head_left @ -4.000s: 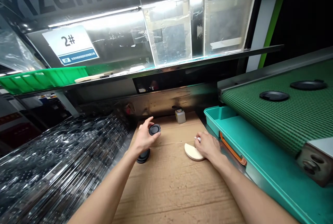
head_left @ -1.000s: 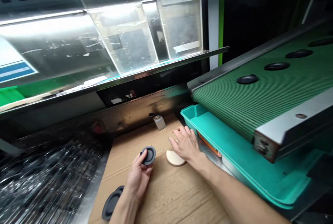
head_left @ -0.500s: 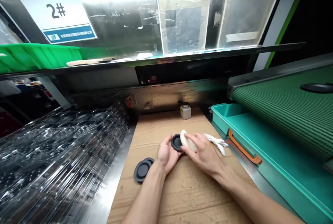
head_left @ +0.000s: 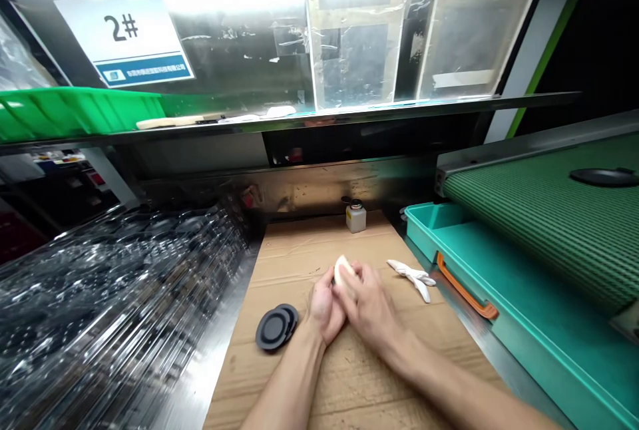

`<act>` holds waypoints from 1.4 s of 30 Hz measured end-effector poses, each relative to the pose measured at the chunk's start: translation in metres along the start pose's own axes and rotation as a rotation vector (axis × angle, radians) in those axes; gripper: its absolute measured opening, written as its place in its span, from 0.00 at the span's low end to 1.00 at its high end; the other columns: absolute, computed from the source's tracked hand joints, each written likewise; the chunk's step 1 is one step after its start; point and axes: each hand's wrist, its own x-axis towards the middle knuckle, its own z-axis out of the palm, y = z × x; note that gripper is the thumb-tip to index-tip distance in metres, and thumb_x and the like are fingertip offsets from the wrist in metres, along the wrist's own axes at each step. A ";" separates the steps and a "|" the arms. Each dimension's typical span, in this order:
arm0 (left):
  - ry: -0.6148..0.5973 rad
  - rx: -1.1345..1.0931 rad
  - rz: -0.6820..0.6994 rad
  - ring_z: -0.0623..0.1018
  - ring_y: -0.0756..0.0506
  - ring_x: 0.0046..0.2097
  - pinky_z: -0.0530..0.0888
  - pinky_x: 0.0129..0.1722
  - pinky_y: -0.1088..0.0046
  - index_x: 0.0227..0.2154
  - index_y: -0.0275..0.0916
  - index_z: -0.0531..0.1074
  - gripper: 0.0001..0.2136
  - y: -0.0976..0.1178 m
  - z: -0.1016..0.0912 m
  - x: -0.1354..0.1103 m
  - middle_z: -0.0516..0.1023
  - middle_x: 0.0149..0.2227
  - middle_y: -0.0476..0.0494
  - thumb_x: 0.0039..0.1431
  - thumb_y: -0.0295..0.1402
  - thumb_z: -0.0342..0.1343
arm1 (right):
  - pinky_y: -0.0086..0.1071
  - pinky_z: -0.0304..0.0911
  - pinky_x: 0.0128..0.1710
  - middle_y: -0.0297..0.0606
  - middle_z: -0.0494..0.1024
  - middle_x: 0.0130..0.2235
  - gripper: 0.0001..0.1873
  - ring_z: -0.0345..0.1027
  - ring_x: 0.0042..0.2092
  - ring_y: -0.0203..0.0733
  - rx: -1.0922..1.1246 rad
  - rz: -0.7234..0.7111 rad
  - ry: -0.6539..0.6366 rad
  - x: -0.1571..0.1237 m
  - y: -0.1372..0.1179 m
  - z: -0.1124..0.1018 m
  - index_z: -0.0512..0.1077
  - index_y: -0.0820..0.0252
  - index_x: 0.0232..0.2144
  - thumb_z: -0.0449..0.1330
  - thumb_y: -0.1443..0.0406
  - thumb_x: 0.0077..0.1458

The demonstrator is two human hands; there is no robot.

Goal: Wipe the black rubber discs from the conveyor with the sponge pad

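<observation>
Cardboard sheet [head_left: 299,263] covers the bench, with a stack of clear moulded plastic trays [head_left: 114,283] along its left side and a sign marked 2# [head_left: 122,37] on the panel far above.

Your left hand [head_left: 324,310] and right hand [head_left: 368,303] meet over the middle of the sheet. A cream sponge pad [head_left: 342,270] sits between them, its rounded edge showing at the far side of your grip. Your left fingers [head_left: 327,287] curl up around it from below, and your right fingers [head_left: 357,277] lie together over it, so both hands read as closed on the pad. Individual fingertips are mostly hidden. Whether anything else lies between your palms cannot be told from this view.

State of the work, as things lie: two dark rubber discs [head_left: 276,327] rest stacked on the cardboard near your left wrist, in neither hand. Another dark disc [head_left: 605,177] lies on the green ribbed conveyor belt [head_left: 539,237] at far right. A small white bottle [head_left: 355,218] with a dark cap stands at the far edge of the sheet, not in hand. A crumpled white cloth [head_left: 410,275] lies right of your hands, near the teal tray [head_left: 449,250] with its orange handle [head_left: 466,295].
</observation>
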 end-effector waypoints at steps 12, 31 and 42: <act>0.033 0.045 0.047 0.74 0.40 0.52 0.70 0.54 0.62 0.42 0.32 0.73 0.13 0.001 -0.002 0.007 0.75 0.50 0.34 0.62 0.33 0.48 | 0.39 0.61 0.45 0.44 0.68 0.42 0.20 0.61 0.45 0.48 -0.078 0.059 -0.033 0.007 0.013 0.000 0.66 0.51 0.56 0.51 0.59 0.62; 0.089 0.021 0.055 0.76 0.40 0.49 0.70 0.54 0.61 0.41 0.32 0.72 0.11 -0.002 -0.002 0.007 0.77 0.46 0.34 0.61 0.32 0.49 | 0.33 0.61 0.44 0.38 0.66 0.42 0.16 0.63 0.43 0.41 0.224 -0.089 -0.212 0.006 0.017 -0.025 0.70 0.54 0.46 0.56 0.66 0.54; 0.075 0.024 0.067 0.76 0.40 0.49 0.71 0.53 0.60 0.38 0.33 0.73 0.11 -0.003 -0.003 0.007 0.77 0.44 0.34 0.61 0.33 0.48 | 0.33 0.61 0.46 0.39 0.67 0.44 0.19 0.64 0.45 0.43 0.103 -0.151 -0.275 0.006 0.023 -0.032 0.70 0.52 0.48 0.58 0.64 0.52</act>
